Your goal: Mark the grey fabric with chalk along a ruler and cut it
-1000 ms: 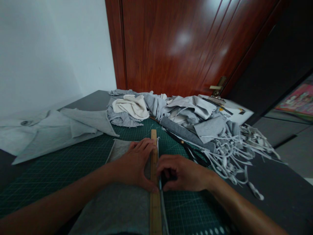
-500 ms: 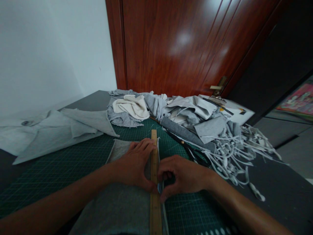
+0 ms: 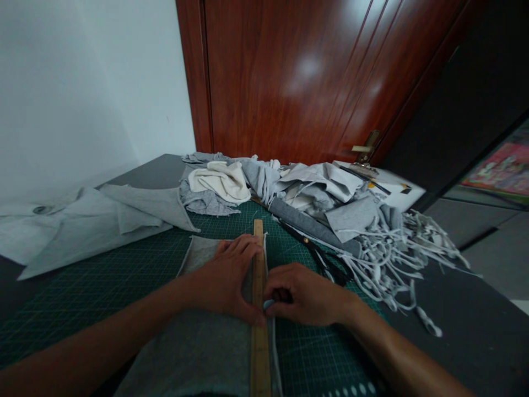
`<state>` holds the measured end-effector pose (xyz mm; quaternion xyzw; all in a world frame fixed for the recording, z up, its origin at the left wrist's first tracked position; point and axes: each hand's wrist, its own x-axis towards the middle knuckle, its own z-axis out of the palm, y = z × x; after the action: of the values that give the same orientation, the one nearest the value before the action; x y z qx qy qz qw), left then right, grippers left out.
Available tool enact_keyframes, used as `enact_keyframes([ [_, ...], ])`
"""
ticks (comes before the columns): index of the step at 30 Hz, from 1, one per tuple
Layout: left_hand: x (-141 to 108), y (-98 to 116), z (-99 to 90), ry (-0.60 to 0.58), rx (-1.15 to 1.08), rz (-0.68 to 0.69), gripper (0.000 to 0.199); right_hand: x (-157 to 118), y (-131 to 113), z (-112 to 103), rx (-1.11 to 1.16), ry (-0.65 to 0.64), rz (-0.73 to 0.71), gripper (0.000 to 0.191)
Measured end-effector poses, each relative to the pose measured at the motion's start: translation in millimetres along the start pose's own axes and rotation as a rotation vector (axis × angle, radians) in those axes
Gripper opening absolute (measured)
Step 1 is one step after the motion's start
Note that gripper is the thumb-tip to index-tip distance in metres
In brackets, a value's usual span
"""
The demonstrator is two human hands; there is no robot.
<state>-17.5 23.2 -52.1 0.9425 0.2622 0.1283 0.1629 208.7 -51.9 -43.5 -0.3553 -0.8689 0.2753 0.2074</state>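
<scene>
My left hand [image 3: 235,275] presses down with fingers outstretched and thumb spread, fingertips and thumb tip on a wooden ruler [image 3: 260,353]. Lengthwise, the ruler lies over a piece of grey fabric [image 3: 206,342], close to its right edge. On the other side of the ruler, my right hand [image 3: 303,295] is closed in a pinch around a small pale bluish piece [image 3: 268,304], which touches or nearly touches the ruler's edge. Mostly hidden by the fingers, it could be chalk, but I cannot tell. Under the fabric is a green cutting mat [image 3: 318,353] with a grid.
Black-handled scissors [image 3: 316,251] lie beyond my right hand, beside a dark grey fabric roll [image 3: 309,223]. Crumpled cloth [image 3: 221,182] and a heap of fabric strips [image 3: 388,264] cover the back and right. Folded grey fabric [image 3: 111,215] lies left. A clipboard [image 3: 397,184] sits behind.
My right hand has slid a little up along the ruler's edge with the pale piece, its thumb now nearer the index finger. My left hand and the ruler stay in place; the view shifts slightly.
</scene>
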Motion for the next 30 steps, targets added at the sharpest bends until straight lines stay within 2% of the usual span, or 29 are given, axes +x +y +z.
enact_keyframes([
  [6, 0.3, -0.8, -0.8, -0.005, 0.005, -0.007, 0.111, -0.4, -0.8, 2.7, 0.033, 0.072, 0.087, 0.028],
  [10, 0.2, -2.8, 0.1, 0.007, 0.009, -0.003, 0.116, -2.0, 2.1, 1.8, 0.099, 0.070, 0.112, 0.019],
  [16, -0.7, -2.8, -0.2, 0.006, 0.009, 0.003, 0.116, -7.6, 1.6, -5.6, 0.119, 0.031, 0.111, 0.027],
  [20, -0.7, -2.8, 0.2, 0.030, -0.004, 0.018, 0.114, -7.5, 2.0, -4.3, 0.156, 0.058, 0.141, 0.020],
  [25, 0.9, -0.6, -0.6, 0.004, -0.006, -0.020, 0.118, -5.6, 4.1, -0.3, 0.197, 0.078, 0.121, 0.017],
  [30, 1.7, 0.8, -1.6, -0.012, 0.014, -0.012, 0.115, -5.5, 5.3, -2.0, 0.143, 0.064, 0.068, 0.018],
])
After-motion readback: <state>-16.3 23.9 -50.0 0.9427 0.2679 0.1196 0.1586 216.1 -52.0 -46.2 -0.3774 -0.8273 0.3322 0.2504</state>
